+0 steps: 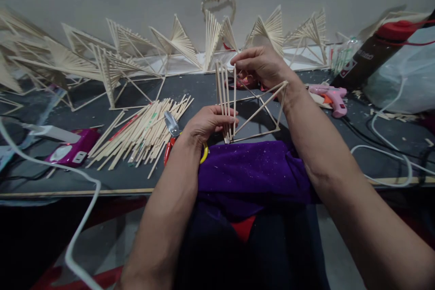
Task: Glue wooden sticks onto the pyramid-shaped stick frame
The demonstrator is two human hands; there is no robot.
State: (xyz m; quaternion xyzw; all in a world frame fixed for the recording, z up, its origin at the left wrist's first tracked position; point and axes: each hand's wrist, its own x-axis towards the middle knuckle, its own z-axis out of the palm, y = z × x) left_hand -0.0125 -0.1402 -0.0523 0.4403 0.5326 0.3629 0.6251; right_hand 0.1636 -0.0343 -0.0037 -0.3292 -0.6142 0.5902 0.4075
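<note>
In front of me stands a small frame of thin wooden sticks (261, 109), with several upright sticks side by side at its left end. My left hand (214, 120) is closed round the lower part of these uprights, thumb and fingers pressed on them. Above, my right hand (261, 64) has its fingers drawn together at the top of the nearest upright stick (234, 95); the exact contact at the tips is hard to make out. A purple cloth (251, 163) lies at the table edge just below the frame. Cutters (171, 123) with red and yellow handles are partly hidden by my left wrist.
A pile of loose sticks (142, 133) lies left, beside a magenta power strip (73, 147). Several twisted stick structures (180, 41) line the wall. At right are a pink glue gun (331, 96), a dark bottle (369, 56) with red cap, and white cables (406, 163).
</note>
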